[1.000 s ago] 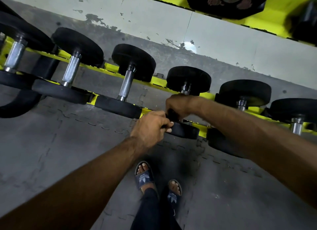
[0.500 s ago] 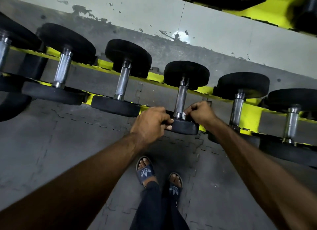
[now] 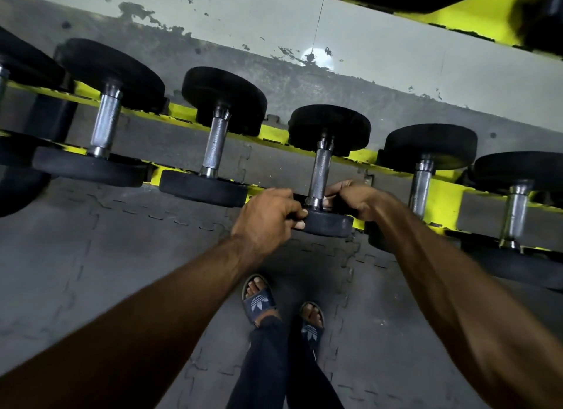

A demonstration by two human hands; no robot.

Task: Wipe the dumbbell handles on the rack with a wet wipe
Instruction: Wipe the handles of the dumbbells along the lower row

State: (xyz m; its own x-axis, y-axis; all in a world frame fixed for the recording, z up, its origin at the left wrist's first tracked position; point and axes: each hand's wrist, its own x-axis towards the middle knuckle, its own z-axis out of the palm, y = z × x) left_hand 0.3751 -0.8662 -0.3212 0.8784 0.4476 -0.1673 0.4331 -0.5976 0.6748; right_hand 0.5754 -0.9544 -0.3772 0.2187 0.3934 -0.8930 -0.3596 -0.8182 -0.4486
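The long yellow steel rack (image 3: 441, 195) carries a row of dumbbells. Midway along its front rail sits the black round-plated dumbbell with a knurled chrome handle (image 3: 321, 167). The left hand (image 3: 268, 219) steadies it, fingers clamped on the near plate's rim. The right hand (image 3: 356, 198) curls at the handle's foot, pinching what looks like a white wet wipe (image 3: 327, 200). Probably mid-wipe; next comes a firm stroke up the bar.

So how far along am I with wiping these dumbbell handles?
Done: can't tell, nothing looks wet. In hand: left hand grips the middle dumbbell's near weight, right hand pinches what looks like the wipe low on its handle. Left: probably the rest of that handle, maybe neighbours.
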